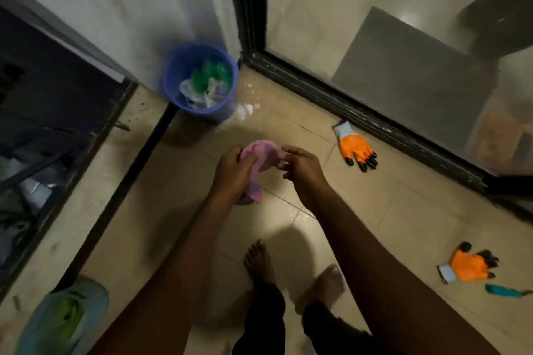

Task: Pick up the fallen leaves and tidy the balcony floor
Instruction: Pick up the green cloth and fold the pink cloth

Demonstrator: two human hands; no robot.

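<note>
Two bare feet [256, 259] stand on the tiled balcony floor [375, 210] at bottom centre, with a pale green bag [66, 317] at lower left. At lower right lie an orange glove [467, 265] and a teal tool [501, 290]. Mid-frame, the left hand [233, 170] is curled round a pink cloth [259, 153] and the right hand [302, 167] pinches its edge, above the floor. A second orange glove [353, 148] lies right of them. Beyond is a blue bucket [176, 81] with green bottles. Dark specks [135, 112] left of it are too blurred to identify.
</note>
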